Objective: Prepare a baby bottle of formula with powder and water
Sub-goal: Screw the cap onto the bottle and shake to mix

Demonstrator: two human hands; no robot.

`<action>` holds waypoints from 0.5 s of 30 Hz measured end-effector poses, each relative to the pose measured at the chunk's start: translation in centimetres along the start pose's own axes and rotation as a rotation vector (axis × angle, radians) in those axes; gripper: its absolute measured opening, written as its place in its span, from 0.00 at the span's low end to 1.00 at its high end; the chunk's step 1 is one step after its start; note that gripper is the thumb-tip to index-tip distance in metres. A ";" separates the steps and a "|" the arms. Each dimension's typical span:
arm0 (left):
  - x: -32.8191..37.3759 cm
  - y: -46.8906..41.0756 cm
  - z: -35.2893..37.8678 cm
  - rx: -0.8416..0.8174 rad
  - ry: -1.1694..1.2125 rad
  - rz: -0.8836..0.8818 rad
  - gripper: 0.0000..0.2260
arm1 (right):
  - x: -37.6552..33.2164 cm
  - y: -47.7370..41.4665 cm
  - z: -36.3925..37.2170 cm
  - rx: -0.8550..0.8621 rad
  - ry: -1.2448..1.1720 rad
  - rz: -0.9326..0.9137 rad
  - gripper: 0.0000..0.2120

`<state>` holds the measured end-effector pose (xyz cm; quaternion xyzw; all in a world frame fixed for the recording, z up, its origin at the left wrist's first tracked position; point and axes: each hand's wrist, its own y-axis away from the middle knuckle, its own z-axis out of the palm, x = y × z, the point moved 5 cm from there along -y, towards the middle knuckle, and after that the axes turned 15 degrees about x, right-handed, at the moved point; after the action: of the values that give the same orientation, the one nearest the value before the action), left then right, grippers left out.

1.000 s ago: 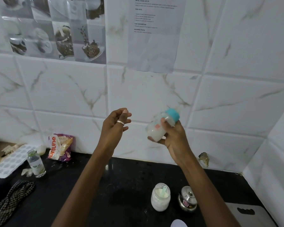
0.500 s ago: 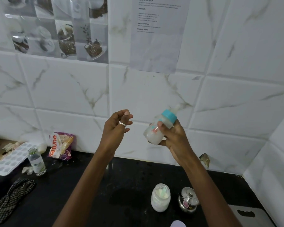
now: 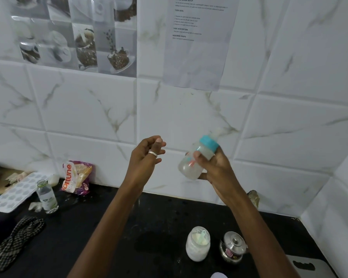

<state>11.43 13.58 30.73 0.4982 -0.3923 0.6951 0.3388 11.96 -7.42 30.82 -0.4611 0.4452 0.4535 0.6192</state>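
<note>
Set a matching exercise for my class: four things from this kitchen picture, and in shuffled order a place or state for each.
Column one:
1 baby bottle
2 white jar
3 steel pot
4 small clear bottle

Column two:
A stands beside the white tray
B shiny, lid on
C tilted, gripped by the right hand
D just left of the steel pot

Pairs: 1-C, 2-D, 3-B, 4-A.

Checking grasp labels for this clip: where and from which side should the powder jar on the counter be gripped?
Grip around the rounded body of the powder jar, coming from its left or front. Its mouth looks open with a scoop inside, so a top grip seems poor, and the steel pot stands close on its right. The left hand is free; the right hand holds the baby bottle.
</note>
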 end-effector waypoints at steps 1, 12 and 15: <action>0.0 -0.1 0.0 0.003 0.002 -0.002 0.10 | 0.0 0.1 0.1 -0.021 0.004 -0.001 0.26; -0.1 -0.1 0.1 -0.011 -0.005 0.011 0.10 | 0.0 -0.2 0.0 0.119 -0.269 0.075 0.30; -0.2 -0.2 0.1 -0.011 -0.013 0.018 0.09 | -0.1 -0.2 0.2 0.114 -0.222 0.055 0.29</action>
<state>11.69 13.61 30.58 0.4972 -0.4027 0.6926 0.3329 12.13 -7.23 31.01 -0.3595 0.4116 0.4926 0.6773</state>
